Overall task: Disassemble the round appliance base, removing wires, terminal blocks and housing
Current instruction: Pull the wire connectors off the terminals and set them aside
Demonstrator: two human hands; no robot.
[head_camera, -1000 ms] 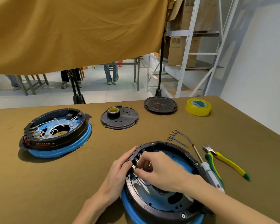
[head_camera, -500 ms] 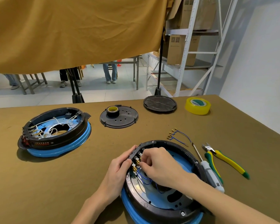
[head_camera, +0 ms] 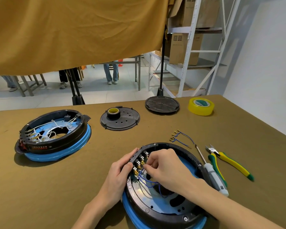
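Round appliance base point(head_camera: 163, 210): left hand point(head_camera: 120, 172) grip holds terminal block point(head_camera: 136, 156); right hand point(head_camera: 163, 167) grip pinches blue wires point(head_camera: 144, 181) beside it.

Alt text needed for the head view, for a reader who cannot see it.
Right hand pinches a connector at the terminal blocks inside a round black-and-blue appliance base, while the left hand grips its rim. A screwdriver and cutters lie to the right.

Both hands point(head_camera: 118, 169) point(head_camera: 165, 169) curled, pinching.
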